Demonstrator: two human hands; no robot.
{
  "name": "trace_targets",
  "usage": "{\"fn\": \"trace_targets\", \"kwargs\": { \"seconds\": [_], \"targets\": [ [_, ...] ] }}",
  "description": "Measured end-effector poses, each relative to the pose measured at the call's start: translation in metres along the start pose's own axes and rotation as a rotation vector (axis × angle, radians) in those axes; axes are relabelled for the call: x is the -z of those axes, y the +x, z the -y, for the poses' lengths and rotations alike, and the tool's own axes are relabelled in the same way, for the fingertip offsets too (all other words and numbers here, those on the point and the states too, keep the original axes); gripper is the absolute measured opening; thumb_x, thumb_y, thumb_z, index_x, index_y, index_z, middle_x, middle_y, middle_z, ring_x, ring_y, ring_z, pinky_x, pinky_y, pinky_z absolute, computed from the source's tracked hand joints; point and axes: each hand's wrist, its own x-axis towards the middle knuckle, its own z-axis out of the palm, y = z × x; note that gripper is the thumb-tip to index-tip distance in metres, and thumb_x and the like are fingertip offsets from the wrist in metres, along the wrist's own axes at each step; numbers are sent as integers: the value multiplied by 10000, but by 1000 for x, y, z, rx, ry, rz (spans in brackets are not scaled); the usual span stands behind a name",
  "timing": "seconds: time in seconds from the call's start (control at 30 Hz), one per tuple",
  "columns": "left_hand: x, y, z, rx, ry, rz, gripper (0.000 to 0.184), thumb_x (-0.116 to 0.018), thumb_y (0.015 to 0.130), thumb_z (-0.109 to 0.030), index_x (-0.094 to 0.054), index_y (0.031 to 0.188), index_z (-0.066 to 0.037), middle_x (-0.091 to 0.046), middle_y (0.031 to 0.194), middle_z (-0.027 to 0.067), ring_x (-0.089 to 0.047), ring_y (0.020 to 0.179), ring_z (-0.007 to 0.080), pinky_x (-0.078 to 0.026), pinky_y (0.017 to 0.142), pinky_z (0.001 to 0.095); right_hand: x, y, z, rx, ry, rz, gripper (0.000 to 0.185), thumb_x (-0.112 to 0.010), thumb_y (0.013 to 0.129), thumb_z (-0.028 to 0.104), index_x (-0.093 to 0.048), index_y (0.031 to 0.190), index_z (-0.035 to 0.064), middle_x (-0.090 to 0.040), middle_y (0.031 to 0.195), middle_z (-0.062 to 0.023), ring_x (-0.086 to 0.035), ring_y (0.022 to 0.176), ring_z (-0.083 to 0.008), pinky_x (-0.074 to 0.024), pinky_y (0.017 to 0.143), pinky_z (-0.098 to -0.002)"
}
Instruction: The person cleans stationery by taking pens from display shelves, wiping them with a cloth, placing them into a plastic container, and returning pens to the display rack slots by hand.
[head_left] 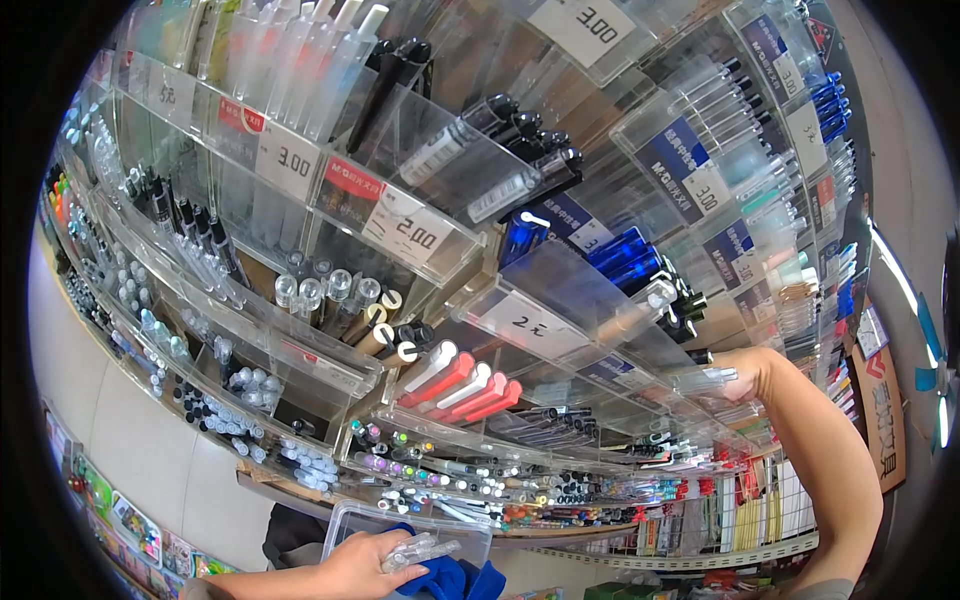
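Bundle point(425, 548) of clear, slender pieces is located between the thumb and fingers of the left hand point(362, 566), at the lower edge of the view. Left fingers: closed, gripping the bundle. Free ends of the bundle project to the right, past the fingertips. Individual pieces overlap and cannot be counted reliably.

A clear tub point(345, 516) is located beside the left hand, below the lower edge of the rack point(462, 252). Blue cloth point(452, 580) lies directly below the bundle and overlaps the tub in view; whether it sits inside the tub cannot be told.

Right hand point(750, 374): raised to the right part of the rack, at the front edge of a lower tier. Right fingers: curled, with the tips at a clear pen end point(716, 376). Whether the fingers grip this pen or only touch it cannot be told.

Adjacent rack contents: red pens point(462, 388) lie left of the right hand, below the "2元" tag point(527, 324). Blue pens point(625, 258) are seated one tier higher, up and left of the right hand. A white wire grid point(788, 490) is located below the rack's lower right edge.
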Motion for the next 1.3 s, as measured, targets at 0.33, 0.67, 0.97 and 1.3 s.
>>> {"fn": "trace_targets", "kwargs": {
  "seconds": [0.33,0.67,0.97,1.3],
  "targets": [
    [0,0,-1,-9,41,-1,419,-684,762,-362,-593,983,-17,-642,772,156,-644,703,278,-502,640,334,2,1,-3,7,79,10,422,-557,815,54,-474,1221,-26,-567,1136,-79,-511,977,-114,-413,842,-245],
    [0,1,0,-8,18,26,382,-678,765,-369,-598,952,-45,-641,725,134,-637,672,291,-501,621,341,21,6,-38,-18,63,-37,410,-535,664,18,-553,1071,-34,-571,787,-11,-465,629,-67,-345,489,-224],
    [2,2,-1,-8,15,45,367,-676,768,-366,-596,938,-52,-631,703,137,-629,650,294,-493,600,350,12,1,-27,19,-3,-77,374,-533,722,61,-565,1082,-35,-599,888,-49,-505,741,-104,-405,619,-243],
    [-1,2,-4,14,97,25,396,-676,774,-349,-595,1001,-35,-642,756,148,-639,689,287,-502,637,338,-24,-28,48,-103,-370,-243,378,-486,858,186,-527,1198,27,-589,1127,-105,-528,991,-174,-397,878,-294]
  ]
}}
